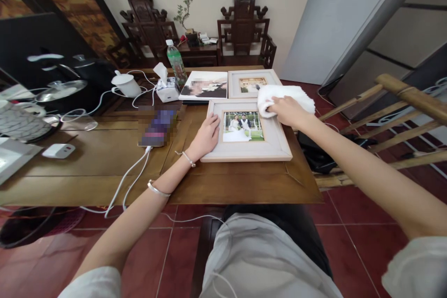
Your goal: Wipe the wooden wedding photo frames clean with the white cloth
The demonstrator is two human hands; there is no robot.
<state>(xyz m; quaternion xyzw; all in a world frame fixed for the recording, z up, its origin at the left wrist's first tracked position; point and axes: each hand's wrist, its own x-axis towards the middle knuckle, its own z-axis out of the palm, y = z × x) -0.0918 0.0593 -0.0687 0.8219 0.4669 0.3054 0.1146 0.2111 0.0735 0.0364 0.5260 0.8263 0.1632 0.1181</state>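
Observation:
A pale picture frame point(244, 151) with a wedding photo lies flat on the wooden table near its right end. My left hand point(207, 136) rests on the frame's left edge, fingers stretched over the border. In my right hand point(288, 111) is a folded white towel point(296, 95), gripped at its near left corner and touching the frame's upper right part. Behind it lies a second pale frame point(233, 84), partly covered by the towel. To that one's left is a white-topped photo panel point(206, 75), its picture blurred.
On the wooden table point(115, 167) lie a phone point(158, 128) with a charging cable and a white charger point(58, 151). A tissue box point(168, 89), green-labelled bottle point(176, 63) and lidded white cup point(126, 84) stand farther back. A bamboo rack point(412, 98) stands at the right.

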